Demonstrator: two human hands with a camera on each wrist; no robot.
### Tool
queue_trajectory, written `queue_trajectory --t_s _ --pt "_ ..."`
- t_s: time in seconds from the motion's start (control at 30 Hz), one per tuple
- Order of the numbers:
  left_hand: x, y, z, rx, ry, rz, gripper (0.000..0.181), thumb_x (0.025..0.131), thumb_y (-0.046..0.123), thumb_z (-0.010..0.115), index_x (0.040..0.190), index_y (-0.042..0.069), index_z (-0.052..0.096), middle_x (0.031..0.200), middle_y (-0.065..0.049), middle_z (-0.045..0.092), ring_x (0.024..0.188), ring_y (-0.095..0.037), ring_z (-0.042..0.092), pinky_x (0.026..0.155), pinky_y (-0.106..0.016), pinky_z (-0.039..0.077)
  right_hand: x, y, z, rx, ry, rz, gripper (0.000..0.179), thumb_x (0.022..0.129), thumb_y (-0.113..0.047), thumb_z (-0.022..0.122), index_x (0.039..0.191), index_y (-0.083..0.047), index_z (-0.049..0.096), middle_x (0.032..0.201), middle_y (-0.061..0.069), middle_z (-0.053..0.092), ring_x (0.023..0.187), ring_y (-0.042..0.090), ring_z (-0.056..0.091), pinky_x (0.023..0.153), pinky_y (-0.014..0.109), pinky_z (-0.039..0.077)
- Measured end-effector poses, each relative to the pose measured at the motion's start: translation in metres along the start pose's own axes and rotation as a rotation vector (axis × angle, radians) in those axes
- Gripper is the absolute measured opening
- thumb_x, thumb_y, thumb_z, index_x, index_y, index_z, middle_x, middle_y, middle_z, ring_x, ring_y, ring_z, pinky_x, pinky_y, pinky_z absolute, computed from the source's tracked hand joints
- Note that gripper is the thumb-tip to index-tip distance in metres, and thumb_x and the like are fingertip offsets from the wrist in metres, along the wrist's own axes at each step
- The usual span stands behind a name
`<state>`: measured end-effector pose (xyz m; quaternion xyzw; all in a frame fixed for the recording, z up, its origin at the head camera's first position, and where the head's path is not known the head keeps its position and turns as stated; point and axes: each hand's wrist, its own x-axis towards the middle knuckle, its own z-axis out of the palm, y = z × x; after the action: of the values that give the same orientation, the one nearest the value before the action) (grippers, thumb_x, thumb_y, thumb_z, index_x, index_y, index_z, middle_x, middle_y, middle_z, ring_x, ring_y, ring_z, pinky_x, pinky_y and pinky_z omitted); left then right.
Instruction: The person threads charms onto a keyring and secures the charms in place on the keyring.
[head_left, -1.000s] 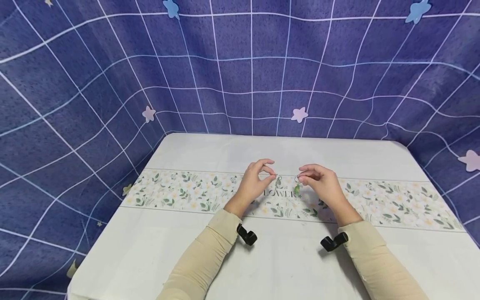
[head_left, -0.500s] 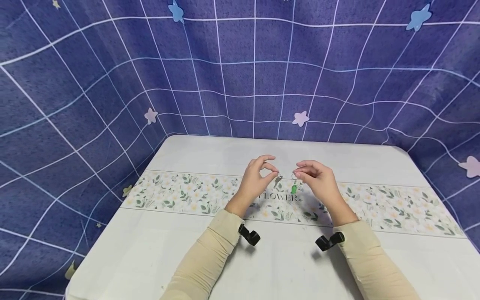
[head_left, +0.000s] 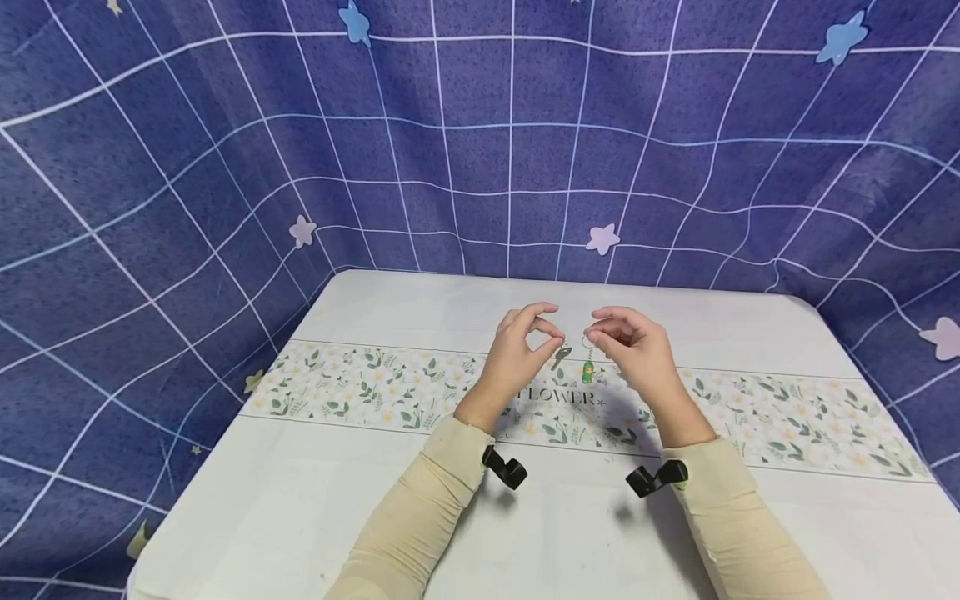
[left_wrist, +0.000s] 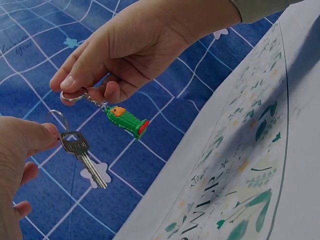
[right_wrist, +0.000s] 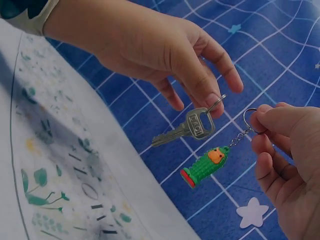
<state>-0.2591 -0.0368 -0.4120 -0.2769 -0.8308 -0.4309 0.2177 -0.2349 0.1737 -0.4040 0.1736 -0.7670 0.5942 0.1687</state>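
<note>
My left hand (head_left: 513, 358) pinches a small metal ring (left_wrist: 59, 119) between thumb and fingertip. A metal key (right_wrist: 197, 125) hangs from that ring, its blade pointing down. Opposite it, my right hand (head_left: 641, 358) pinches a larger split ring (right_wrist: 246, 119) with thumb and index finger. From this ring a short chain (left_wrist: 95, 102) carries a green figure charm (right_wrist: 206, 167) with an orange face and a red base. The two rings are close to each other but apart, held up over the table.
A white table (head_left: 360, 500) lies below, crossed by a floral printed band (head_left: 375, 387) with lettering. Blue curtain (head_left: 480, 150) with white grid lines and stars surrounds its back and sides. Black wrist mounts (head_left: 506, 468) sit on both sleeves.
Both hands have risen slightly in the head view and drawn closer together. The green charm has turned so that its orange face shows, and the key is more plainly visible.
</note>
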Motion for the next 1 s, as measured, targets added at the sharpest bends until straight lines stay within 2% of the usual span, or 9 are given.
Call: queue_trajectory --t_s 0.33,0.6,0.73,1.0 --pt "0.002 0.003 -0.002 -0.008 0.029 0.075 0.044 0.088 0.010 0.079 0.128 0.009 0.060 0.094 0.004 0.076 0.109 -0.023 0.059 0.106 -0.039 0.041 0.000 -0.009 0.001 0.036 -0.039 -0.007 0.029 0.095 0.003 0.066 0.124 0.005 0.063 0.093 0.008 0.073 0.068 0.014 0.059 0.058 0.022 0.047" --pt "0.002 0.008 -0.007 0.011 0.016 0.115 0.044 0.088 0.010 0.079 0.128 0.009 0.060 0.093 0.004 0.076 0.109 -0.023 0.059 0.106 -0.040 0.040 -0.001 -0.014 0.002 0.085 -0.078 0.019 0.029 0.096 -0.002 0.067 0.124 0.003 0.063 0.089 -0.003 0.071 0.065 0.013 0.054 0.057 0.023 0.046" --pt "0.003 0.010 -0.009 0.028 0.001 0.126 0.045 0.089 0.011 0.079 0.129 0.010 0.060 0.094 0.004 0.076 0.108 -0.023 0.059 0.105 -0.042 0.040 -0.001 -0.017 0.001 0.095 -0.101 0.060 0.027 0.096 -0.003 0.068 0.121 0.004 0.065 0.089 -0.003 0.072 0.067 0.013 0.056 0.060 0.024 0.048" --pt "0.004 0.014 -0.011 0.048 -0.024 0.123 0.045 0.090 0.013 0.078 0.131 0.011 0.059 0.095 0.004 0.076 0.110 -0.022 0.058 0.111 -0.043 0.035 -0.001 -0.017 0.000 0.050 -0.131 0.142 0.017 0.097 -0.008 0.067 0.109 0.004 0.073 0.087 -0.001 0.071 0.073 0.014 0.058 0.065 0.026 0.051"
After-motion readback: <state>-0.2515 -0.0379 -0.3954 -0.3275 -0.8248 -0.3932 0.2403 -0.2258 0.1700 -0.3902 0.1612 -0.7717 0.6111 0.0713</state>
